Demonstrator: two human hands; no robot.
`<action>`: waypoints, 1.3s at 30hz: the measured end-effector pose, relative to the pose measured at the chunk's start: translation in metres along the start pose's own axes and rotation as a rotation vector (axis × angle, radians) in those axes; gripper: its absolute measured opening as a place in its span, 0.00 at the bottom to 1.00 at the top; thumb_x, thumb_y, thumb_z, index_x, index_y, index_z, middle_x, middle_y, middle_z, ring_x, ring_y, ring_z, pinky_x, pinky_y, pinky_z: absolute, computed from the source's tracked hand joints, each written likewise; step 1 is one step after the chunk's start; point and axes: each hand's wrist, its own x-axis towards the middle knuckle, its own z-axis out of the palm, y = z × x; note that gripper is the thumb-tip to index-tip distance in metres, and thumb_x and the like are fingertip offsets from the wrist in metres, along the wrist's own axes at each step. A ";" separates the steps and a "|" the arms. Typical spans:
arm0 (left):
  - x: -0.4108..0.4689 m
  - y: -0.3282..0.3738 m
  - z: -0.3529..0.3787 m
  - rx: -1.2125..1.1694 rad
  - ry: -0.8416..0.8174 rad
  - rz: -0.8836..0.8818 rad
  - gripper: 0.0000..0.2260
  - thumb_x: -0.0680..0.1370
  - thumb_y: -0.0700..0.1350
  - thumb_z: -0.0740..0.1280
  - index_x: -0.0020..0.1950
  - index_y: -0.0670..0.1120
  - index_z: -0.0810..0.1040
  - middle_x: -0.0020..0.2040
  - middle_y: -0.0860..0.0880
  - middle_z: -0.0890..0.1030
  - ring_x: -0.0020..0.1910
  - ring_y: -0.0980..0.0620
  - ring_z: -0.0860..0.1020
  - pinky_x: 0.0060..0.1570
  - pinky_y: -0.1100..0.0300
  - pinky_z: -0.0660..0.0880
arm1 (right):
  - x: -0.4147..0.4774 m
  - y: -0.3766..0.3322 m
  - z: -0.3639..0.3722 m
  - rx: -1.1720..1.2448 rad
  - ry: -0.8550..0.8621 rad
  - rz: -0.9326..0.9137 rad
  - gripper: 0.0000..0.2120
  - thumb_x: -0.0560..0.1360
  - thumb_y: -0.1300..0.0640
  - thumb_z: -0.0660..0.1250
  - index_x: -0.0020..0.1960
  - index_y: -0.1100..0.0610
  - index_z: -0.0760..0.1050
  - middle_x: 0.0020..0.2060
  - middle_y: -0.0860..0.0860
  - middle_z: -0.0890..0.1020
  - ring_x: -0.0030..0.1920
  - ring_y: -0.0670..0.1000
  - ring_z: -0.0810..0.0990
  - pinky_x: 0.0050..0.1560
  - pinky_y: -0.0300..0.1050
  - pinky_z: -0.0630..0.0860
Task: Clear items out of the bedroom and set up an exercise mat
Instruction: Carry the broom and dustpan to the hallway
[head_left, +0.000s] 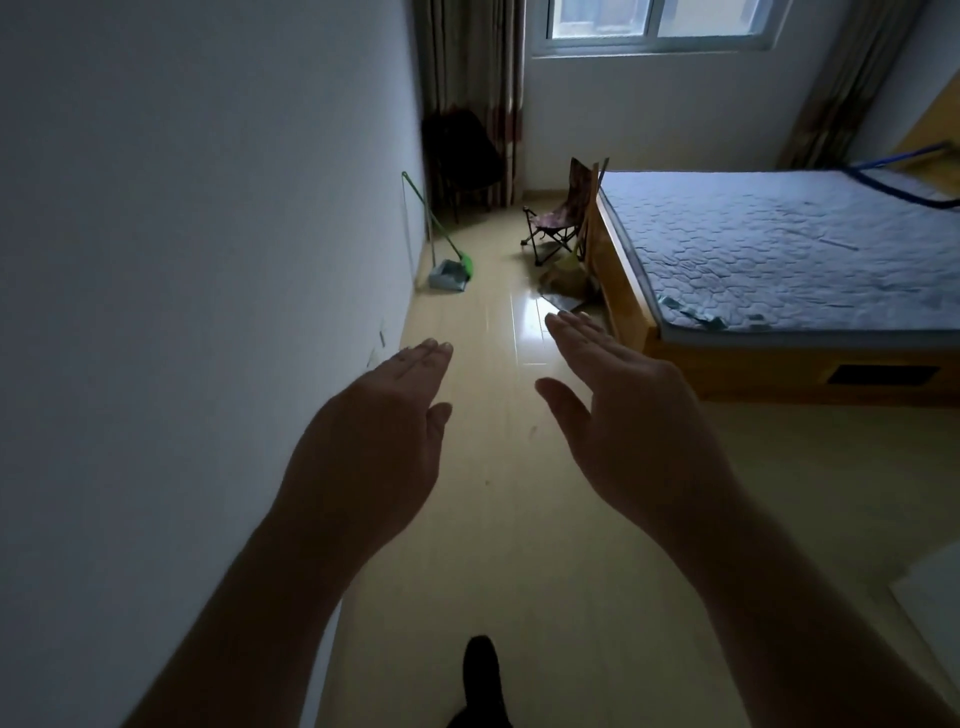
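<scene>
Presently, a dark shoe (480, 675) is seen at the bottom edge, set on the pale floor (519, 545). Both hands are extended ahead, backs up. The left hand (379, 431) and the right hand (623, 415) are flat-fingered and released, and nothing is grasped or touched.

Beyond the fingertips, a crumpled heap (563, 283) is noted on the floor against the wooden bed frame (779, 374), with a bare mattress (805, 249) above. Across the aisle, a green broom (441, 223) and dustpan (449, 273) are stood by the wall (208, 208). Further on, a folding chair (558, 218) stands beside the bed frame, and a dark object (462, 150), not identifiable, is set before the curtain (478, 62) beside the window (654, 21).

No exercise mat can be made out. A blue item (893, 182) at the mattress's far edge cannot be identified.

Risks, as judged:
- The floor is glossy and the light dim, so a slip is possible.
- The heap could be tripped over.
- The broom could be toppled if brushed.
- Fingers could be pinched if the folding chair is lifted carelessly.

No brand, label or writing can be read.
</scene>
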 end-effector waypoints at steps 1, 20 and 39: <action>0.020 -0.009 0.008 -0.005 0.000 -0.002 0.24 0.77 0.42 0.71 0.72 0.42 0.72 0.69 0.45 0.76 0.66 0.49 0.77 0.65 0.56 0.69 | 0.018 0.009 0.009 -0.014 -0.007 -0.001 0.25 0.79 0.55 0.68 0.73 0.60 0.69 0.70 0.55 0.74 0.72 0.51 0.71 0.68 0.51 0.73; 0.489 -0.143 0.182 -0.031 -0.080 0.150 0.24 0.78 0.43 0.70 0.73 0.43 0.71 0.69 0.45 0.76 0.66 0.49 0.76 0.65 0.59 0.67 | 0.385 0.255 0.178 -0.115 -0.002 0.175 0.24 0.79 0.54 0.68 0.73 0.59 0.69 0.69 0.55 0.75 0.71 0.51 0.72 0.69 0.44 0.65; 0.914 -0.300 0.333 -0.051 -0.094 0.026 0.23 0.76 0.40 0.72 0.71 0.41 0.73 0.67 0.44 0.77 0.65 0.48 0.77 0.65 0.56 0.71 | 0.817 0.477 0.373 -0.007 -0.072 0.078 0.24 0.80 0.53 0.67 0.75 0.55 0.68 0.71 0.52 0.73 0.72 0.49 0.71 0.67 0.48 0.75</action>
